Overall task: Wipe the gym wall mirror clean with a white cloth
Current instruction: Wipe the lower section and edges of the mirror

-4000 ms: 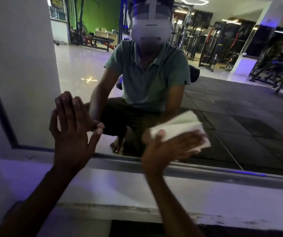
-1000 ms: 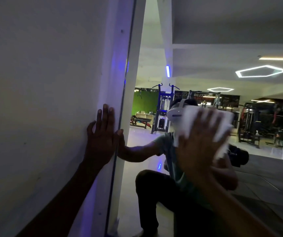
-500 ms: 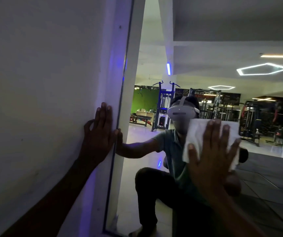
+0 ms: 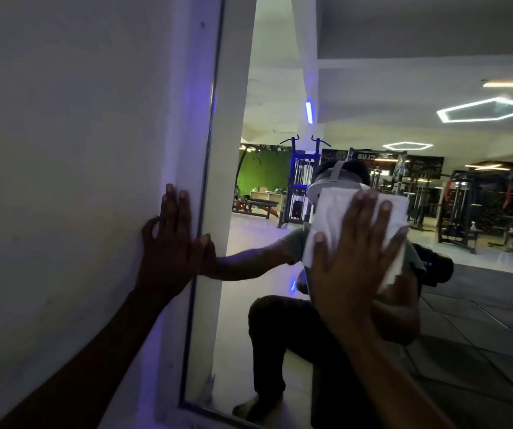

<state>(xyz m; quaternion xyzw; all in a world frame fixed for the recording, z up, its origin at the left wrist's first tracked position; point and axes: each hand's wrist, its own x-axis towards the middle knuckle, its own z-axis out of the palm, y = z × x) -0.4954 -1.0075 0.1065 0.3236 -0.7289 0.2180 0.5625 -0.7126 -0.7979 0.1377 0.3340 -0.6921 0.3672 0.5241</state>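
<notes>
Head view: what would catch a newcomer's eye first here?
The right hand, fingers spread, presses a white cloth flat on the mirror at centre right. The left hand rests flat on the white wall beside the mirror's left edge. Hexagonal ceiling lights glow in the reflection, upper right.

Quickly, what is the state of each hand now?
Left hand: open, fingers straight, flat on the white wall.
Right hand: open, spread fingers pressing the white cloth against the mirror.

Head camera (single view) faces mirror point(image 4: 372, 72) closely.
</notes>
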